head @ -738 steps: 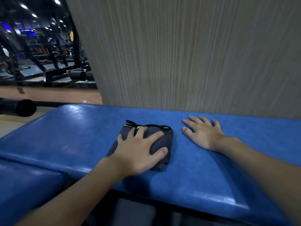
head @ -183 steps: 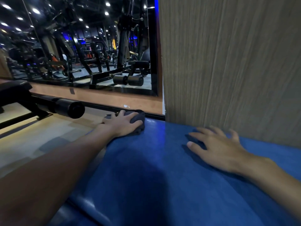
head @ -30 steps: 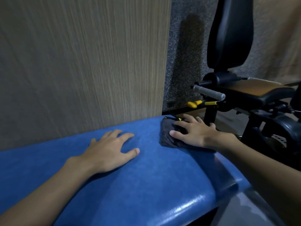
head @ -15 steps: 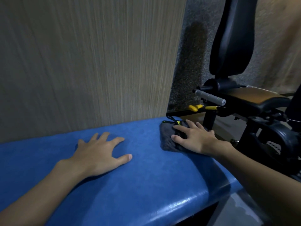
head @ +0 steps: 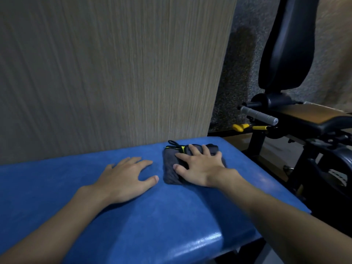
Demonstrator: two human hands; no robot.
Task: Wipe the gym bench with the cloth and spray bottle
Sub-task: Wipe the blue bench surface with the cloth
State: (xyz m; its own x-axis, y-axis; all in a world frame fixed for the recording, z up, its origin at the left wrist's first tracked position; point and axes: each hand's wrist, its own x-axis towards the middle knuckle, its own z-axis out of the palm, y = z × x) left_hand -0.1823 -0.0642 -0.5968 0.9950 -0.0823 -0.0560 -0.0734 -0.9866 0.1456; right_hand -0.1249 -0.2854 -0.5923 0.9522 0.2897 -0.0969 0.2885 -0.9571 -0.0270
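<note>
- Head view: a blue padded gym bench [head: 171, 216] is seen from above. It runs left to right across the lower part of the picture, and its right end is rounded off.
- The cloth [head: 170, 173], dark grey and folded, with a black loop and yellow trim at its far edge, is laid flat on the bench top. It is placed near the right end, close to the far edge.
- The right hand [head: 198, 168] is laid palm down on the cloth, with the fingers straight and spread and the thumb stretched out to the left; nothing is pinched.
- The left hand [head: 123, 180] is set flat on the bare bench surface just beside the cloth, on its left. The fingers are spread, and the thumb tip is held near the cloth's edge but apart from it.
- A wood-grain wall panel [head: 114, 73] is seen directly behind the bench.
- To the right of the bench a black exercise machine [head: 285, 44] is placed, with an upright back pad, a grey handle [head: 259, 113] and a yellow lever [head: 241, 127] below that handle.
</note>
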